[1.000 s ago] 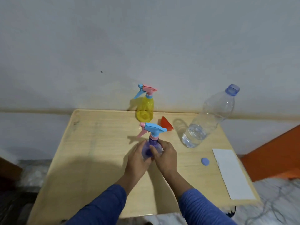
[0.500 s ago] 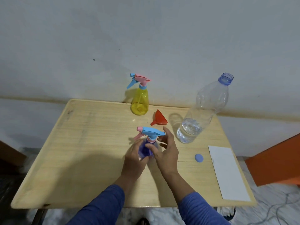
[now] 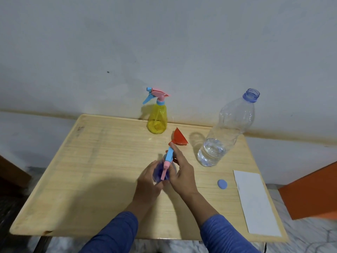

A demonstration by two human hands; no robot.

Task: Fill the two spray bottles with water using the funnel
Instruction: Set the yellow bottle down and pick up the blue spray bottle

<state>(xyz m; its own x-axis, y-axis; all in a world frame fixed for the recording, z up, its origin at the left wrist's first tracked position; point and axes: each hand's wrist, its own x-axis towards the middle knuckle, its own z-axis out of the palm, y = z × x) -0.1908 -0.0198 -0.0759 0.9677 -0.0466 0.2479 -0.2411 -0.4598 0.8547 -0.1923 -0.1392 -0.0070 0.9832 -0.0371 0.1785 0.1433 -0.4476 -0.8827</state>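
I see 2 hands working over a pale wooden table (image 3: pixel 94 167), both in blue sleeves. My left hand (image 3: pixel 148 181) wraps its fingers around the body of the purple spray bottle (image 3: pixel 158 173), which stands near the middle of the table. My right hand (image 3: pixel 180 172) is on the blue and pink trigger head (image 3: pixel 168 161) of that bottle — the forefinger lies stretched along the blue part, while thumb and lower fingers close in at the neck. The head is turned so that it points away from me, toward the funnel; I cannot tell whether it is loose on the neck, since the bottle is blurred there.

The red funnel (image 3: pixel 179 137) lies on its side just beyond the right fingertip, apart from both hands. The yellow spray bottle (image 3: pixel 157 118) stands upright at the far edge of the table, against the wall, its pink and blue head in place. To the right of the funnel stands 1 large clear water bottle (image 3: pixel 226 130), open at the top, with water only in its lower part. Its blue cap (image 3: pixel 222 184) lies flat on the table nearer to me — between the right hand and a white sheet of paper (image 3: pixel 255 201) at the table's right edge.
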